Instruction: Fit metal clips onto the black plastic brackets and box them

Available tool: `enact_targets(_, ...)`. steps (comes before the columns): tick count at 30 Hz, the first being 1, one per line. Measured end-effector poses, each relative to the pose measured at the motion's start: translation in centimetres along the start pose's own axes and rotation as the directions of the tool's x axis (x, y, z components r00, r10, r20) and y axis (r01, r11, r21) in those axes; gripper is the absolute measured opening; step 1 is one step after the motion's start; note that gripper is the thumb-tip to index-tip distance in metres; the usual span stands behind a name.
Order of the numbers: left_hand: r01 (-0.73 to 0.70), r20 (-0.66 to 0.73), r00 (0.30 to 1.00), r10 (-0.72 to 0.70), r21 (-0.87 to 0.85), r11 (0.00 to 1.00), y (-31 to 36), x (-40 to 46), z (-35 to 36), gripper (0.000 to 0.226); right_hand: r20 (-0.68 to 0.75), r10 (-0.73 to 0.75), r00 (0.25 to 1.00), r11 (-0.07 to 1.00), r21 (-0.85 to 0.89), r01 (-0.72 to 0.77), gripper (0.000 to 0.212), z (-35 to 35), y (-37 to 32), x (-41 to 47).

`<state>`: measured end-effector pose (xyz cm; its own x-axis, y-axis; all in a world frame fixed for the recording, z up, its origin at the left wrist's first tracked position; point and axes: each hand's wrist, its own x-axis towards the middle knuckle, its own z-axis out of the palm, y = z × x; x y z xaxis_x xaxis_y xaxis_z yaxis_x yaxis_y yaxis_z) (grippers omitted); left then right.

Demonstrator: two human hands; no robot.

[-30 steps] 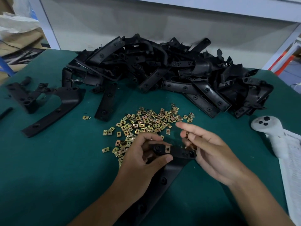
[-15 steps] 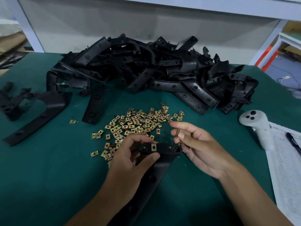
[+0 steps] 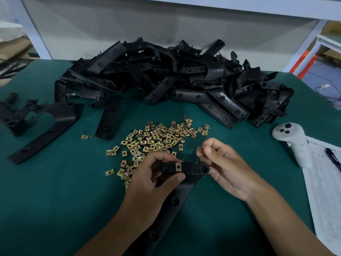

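My left hand [image 3: 153, 180] grips the top bar of a long black plastic bracket [image 3: 175, 196] that runs down toward me over the green table. One brass clip [image 3: 178, 166] sits fitted on that bar. My right hand [image 3: 227, 167] is at the bar's right end, fingers curled, thumb and forefinger pinched together above it; whether a clip is between them is hidden. A scatter of loose brass clips [image 3: 156, 139] lies just beyond my hands. Behind it rises a big heap of black brackets [image 3: 175, 80].
A single bracket [image 3: 46, 130] and other black parts lie at the left. One stray clip [image 3: 85, 137] sits near them. A white controller [image 3: 291, 143] rests at the right on a printed sheet [image 3: 324, 182] with a pen [image 3: 332, 157]. White frame posts stand behind.
My right hand's fingers have curled in and drawn closer to the bracket's right end. The left hand keeps its hold on the bracket. The camera has shifted slightly.
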<state>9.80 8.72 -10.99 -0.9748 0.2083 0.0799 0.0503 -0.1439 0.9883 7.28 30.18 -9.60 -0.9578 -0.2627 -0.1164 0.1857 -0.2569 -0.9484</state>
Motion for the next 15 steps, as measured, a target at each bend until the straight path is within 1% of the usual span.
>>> enact_targets(3, 0.002, -0.005, 1.000, -0.002, 0.003, 1.000, -0.05, 0.03, 0.02, 0.028, 0.010, -0.014, 1.000, 0.999, -0.037, 0.015, 0.027, 0.12, -0.11, -0.09)
enact_targets(7, 0.000, -0.003, 1.000, 0.000, 0.033, 0.999, -0.20, 0.07, -0.04, 0.027, -0.045, -0.010, 0.999, 0.988, -0.154, 0.003, 0.011, 0.36, -0.11, -0.16)
enact_targets(12, 0.005, -0.002, 1.000, -0.005, 0.030, 1.000, -0.32, 0.10, -0.07, 0.027, -0.051, -0.029, 0.998, 0.964, -0.266, 0.015, 0.011, 0.45, -0.11, -0.28)
enact_targets(15, -0.005, 0.000, 1.000, 0.005, 0.029, 1.000, -0.23, 0.05, -0.07, 0.026, -0.042, -0.056, 0.998, 0.936, -0.351, 0.037, 0.016, 0.51, -0.02, -0.31)
